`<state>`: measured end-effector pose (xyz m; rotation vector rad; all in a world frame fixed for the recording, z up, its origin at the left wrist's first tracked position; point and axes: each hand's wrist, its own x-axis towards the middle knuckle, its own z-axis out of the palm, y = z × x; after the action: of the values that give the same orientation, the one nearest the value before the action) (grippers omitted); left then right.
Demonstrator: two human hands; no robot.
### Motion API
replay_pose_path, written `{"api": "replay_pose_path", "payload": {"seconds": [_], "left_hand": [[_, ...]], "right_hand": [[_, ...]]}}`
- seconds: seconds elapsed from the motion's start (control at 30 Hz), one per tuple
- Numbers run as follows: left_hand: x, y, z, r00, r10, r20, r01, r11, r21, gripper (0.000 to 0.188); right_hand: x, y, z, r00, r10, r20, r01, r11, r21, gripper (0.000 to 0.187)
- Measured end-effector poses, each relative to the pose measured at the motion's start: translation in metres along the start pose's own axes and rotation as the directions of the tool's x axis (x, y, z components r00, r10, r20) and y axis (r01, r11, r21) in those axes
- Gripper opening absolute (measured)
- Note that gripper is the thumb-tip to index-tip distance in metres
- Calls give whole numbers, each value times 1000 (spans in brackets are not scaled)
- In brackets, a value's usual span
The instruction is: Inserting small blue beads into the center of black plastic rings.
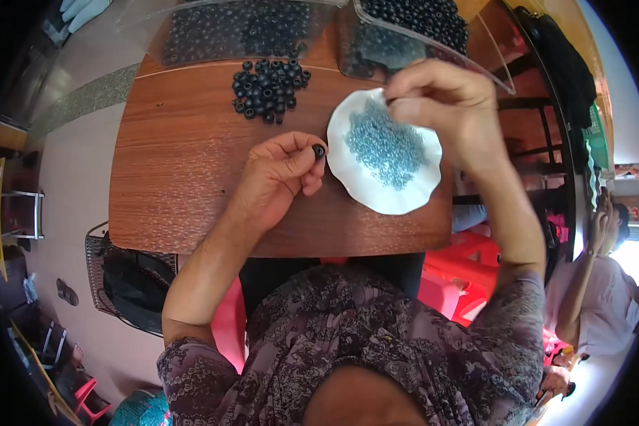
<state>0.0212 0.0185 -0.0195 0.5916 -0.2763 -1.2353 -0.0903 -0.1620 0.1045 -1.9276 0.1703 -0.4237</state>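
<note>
We see the left hand (273,174) pinching a round, glossy black bead (319,152) between thumb and fingers, its hole showing, just left of the scalloped white plate (394,204) on the brown wood-grained table (170,177); we see the right hand (456,106) over the plate's far right side, fingertips drawn together, though we cannot tell whether they grasp anything; from it, the bead lies leftward and nearer our body.
</note>
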Motion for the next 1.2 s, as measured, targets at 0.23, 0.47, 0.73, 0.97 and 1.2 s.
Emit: {"api": "replay_pose_path", "payload": {"seconds": [0.23,0.47,0.73,0.97,1.2], "left_hand": [[2,2,3,1000,5,-6,-5,1000,4,15],[-1,4,1,1000,27,7,-27,1000,1,16],[-2,2,1,999,50,-6,-50,999,3,17],[-1,1,-1,999,40,-22,-39,999,20,19],[-1,0,-2,998,55,-20,-55,998,36,19]], "right_hand": [[-14,31,41,980,197,31,-199,976,84,15],[-24,46,53,974,226,17,-224,947,230,17],[-29,47,63,983,180,-22,-161,924,346,19],[-28,40,66,995,90,-51,-85,992,89,18],[-28,37,70,998,-31,-59,24,994,-105,14]]}}
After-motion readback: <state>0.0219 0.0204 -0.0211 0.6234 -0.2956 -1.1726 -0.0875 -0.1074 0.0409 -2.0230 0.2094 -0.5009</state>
